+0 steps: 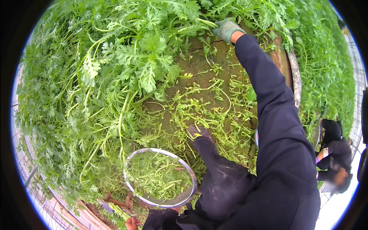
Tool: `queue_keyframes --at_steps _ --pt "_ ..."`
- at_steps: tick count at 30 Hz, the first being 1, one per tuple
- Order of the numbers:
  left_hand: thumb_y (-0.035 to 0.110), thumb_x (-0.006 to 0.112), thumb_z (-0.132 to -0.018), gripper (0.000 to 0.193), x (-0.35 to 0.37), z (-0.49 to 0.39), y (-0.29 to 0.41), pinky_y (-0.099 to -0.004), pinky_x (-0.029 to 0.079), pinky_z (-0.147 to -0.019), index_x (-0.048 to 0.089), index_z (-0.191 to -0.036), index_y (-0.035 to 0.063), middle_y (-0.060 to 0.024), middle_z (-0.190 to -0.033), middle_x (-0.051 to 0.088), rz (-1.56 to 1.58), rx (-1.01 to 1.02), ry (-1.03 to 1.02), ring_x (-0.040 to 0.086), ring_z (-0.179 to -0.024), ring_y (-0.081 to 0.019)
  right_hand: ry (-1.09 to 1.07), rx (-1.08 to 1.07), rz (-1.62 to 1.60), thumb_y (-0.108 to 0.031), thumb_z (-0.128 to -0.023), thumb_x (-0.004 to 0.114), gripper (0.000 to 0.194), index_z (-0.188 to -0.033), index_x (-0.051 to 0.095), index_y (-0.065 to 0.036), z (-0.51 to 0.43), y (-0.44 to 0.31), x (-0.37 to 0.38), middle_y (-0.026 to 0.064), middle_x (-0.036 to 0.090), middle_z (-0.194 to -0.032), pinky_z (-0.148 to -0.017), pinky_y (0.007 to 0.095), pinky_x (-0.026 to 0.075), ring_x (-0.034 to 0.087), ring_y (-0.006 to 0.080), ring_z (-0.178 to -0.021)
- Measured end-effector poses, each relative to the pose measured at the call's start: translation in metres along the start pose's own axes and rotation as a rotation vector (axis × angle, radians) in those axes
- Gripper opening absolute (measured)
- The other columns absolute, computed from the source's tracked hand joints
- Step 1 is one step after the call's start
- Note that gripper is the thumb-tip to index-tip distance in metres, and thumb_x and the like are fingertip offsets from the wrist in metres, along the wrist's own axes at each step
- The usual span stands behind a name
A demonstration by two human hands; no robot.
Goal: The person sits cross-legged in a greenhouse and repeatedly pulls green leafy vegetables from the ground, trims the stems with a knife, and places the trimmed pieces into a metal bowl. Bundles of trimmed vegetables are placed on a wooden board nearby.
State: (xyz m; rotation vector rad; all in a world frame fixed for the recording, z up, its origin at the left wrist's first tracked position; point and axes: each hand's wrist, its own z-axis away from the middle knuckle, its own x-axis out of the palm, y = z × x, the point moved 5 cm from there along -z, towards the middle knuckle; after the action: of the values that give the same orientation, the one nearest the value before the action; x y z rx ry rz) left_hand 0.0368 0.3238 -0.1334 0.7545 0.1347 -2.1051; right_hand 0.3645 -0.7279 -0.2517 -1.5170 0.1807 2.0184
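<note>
My right hand, in a grey-green knit glove, is closed around pale stems of a leafy green plant at the top. Lobed leaves spread to its left. Below it, cut stems and leaves litter brown soil. A round, pale-rimmed basin with cuttings inside stands beside my dark-clad leg. At the bottom left, a bare hand grips a bunch of green stems; I cannot tell whose it is. Another bit of bare skin shows by the basin's lower rim, too covered to make out. My left hand cannot be identified for certain.
Dense green plants line the right side beyond a weathered wooden edge. A co-worker in dark clothing crouches at the far right. My shoe rests among the cuttings. Brown wooden-looking pieces lie below left of the basin.
</note>
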Motion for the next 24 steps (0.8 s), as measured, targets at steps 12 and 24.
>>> queue_keyframes --at_steps 12,24 --pt "0.021 0.053 -0.098 0.023 0.004 0.007 0.015 -0.0267 0.048 -0.043 0.062 -0.094 -0.0002 -0.0113 -0.071 0.068 0.007 -0.048 -0.003 0.065 -0.053 -0.0178 0.016 0.068 0.046 -0.043 -0.093 0.062 0.047 -0.119 0.065 -0.005 -0.029 -0.017 0.033 0.0196 0.069 -0.105 -0.085 0.046 0.05 0.066 0.0366 -0.097" --pt "0.021 0.052 -0.099 0.024 0.005 0.007 0.018 -0.0262 0.047 -0.042 0.062 -0.097 -0.0008 -0.0107 -0.069 0.067 0.019 -0.078 0.007 0.066 -0.052 -0.0176 0.205 -0.036 -0.025 -0.049 -0.086 0.068 0.058 -0.133 0.061 -0.016 -0.02 -0.035 0.016 0.0147 0.071 -0.109 -0.086 0.0403 0.052 0.068 0.0309 -0.098"
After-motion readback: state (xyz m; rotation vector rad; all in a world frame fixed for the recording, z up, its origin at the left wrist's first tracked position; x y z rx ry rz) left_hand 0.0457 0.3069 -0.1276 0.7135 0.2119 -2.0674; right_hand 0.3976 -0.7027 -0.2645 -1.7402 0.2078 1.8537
